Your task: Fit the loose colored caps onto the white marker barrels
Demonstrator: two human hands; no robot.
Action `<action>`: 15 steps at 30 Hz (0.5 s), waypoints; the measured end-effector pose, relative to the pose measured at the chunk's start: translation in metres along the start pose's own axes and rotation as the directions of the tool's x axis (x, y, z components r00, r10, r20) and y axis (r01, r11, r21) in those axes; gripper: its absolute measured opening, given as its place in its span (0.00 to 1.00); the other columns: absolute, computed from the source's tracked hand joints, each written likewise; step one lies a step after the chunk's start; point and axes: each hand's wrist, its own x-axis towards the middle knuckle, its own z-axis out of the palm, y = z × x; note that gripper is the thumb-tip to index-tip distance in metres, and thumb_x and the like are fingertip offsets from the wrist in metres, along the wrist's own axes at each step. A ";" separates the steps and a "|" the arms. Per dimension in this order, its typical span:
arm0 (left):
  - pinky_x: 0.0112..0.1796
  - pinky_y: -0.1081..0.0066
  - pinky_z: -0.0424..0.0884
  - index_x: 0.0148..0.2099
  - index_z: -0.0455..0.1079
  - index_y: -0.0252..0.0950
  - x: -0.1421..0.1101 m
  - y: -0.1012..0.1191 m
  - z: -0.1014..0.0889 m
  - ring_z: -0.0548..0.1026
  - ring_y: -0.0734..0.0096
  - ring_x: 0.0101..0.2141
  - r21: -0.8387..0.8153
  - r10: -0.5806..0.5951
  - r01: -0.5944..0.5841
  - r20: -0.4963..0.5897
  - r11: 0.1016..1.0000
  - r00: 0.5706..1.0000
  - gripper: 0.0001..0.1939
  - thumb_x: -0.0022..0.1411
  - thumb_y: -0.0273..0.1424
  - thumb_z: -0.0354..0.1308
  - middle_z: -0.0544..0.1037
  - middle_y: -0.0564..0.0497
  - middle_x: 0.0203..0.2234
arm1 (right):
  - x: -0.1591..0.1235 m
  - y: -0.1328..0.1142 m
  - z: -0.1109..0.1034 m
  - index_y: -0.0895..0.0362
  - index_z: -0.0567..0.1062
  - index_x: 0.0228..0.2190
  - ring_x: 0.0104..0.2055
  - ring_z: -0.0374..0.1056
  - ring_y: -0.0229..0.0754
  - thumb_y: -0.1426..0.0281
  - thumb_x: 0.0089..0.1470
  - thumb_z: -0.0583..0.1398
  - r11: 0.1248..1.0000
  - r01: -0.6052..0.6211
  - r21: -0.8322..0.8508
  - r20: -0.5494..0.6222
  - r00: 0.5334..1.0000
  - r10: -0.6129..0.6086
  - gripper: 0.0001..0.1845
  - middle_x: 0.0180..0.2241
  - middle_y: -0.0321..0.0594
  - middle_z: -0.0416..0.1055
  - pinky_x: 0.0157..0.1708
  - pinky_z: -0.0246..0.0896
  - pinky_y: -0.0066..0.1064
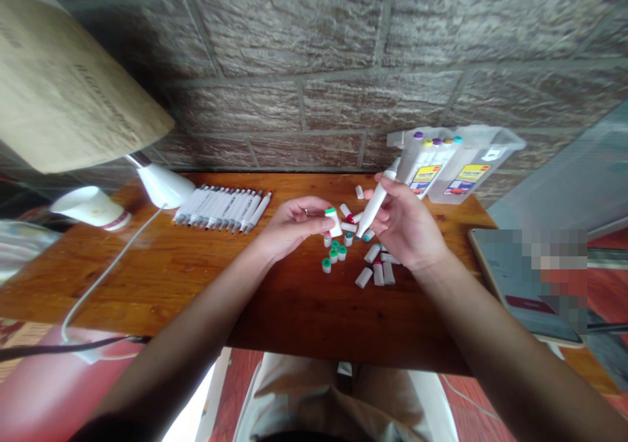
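Observation:
Between the thumb and fingers of my left hand (294, 226) is a white marker cap (334, 223) with a green end. My right hand (412, 223) grips a white marker (375, 208), tilted, its lower tip pointing down toward the table. The two held things are apart. Below them stand several green-topped caps (334, 254). Around and under my right hand lie more white caps (364, 277), some with red or blue ends. Part of this group is hidden by my fingers.
A row of uncapped markers (223, 208) lies at the left, near a white lamp base (164, 184) and a paper cup (93, 208). Clear plastic cases (458, 174), one holding several markers, stand at the back right. A tablet (520, 285) rests on the right edge.

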 end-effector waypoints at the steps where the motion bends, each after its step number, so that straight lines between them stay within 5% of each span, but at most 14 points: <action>1: 0.31 0.75 0.77 0.33 0.79 0.33 0.000 0.000 0.000 0.80 0.74 0.26 -0.001 0.000 0.000 -0.002 1.000 1.000 0.18 0.40 0.32 0.80 0.83 0.52 0.26 | 0.000 0.000 0.000 0.54 0.73 0.32 0.18 0.49 0.29 0.65 0.40 0.73 1.000 -0.001 -0.012 -0.004 1.000 0.001 0.18 0.26 0.32 0.77 0.16 0.40 0.24; 15: 0.27 0.75 0.75 0.32 0.76 0.32 0.000 0.001 0.001 0.78 0.74 0.22 0.019 0.004 -0.004 0.020 1.000 1.000 0.19 0.42 0.34 0.79 0.82 0.52 0.23 | 0.000 -0.001 -0.001 0.53 0.74 0.33 0.18 0.49 0.29 0.65 0.39 0.74 1.000 -0.005 -0.004 0.007 1.000 0.005 0.19 0.26 0.32 0.77 0.17 0.40 0.24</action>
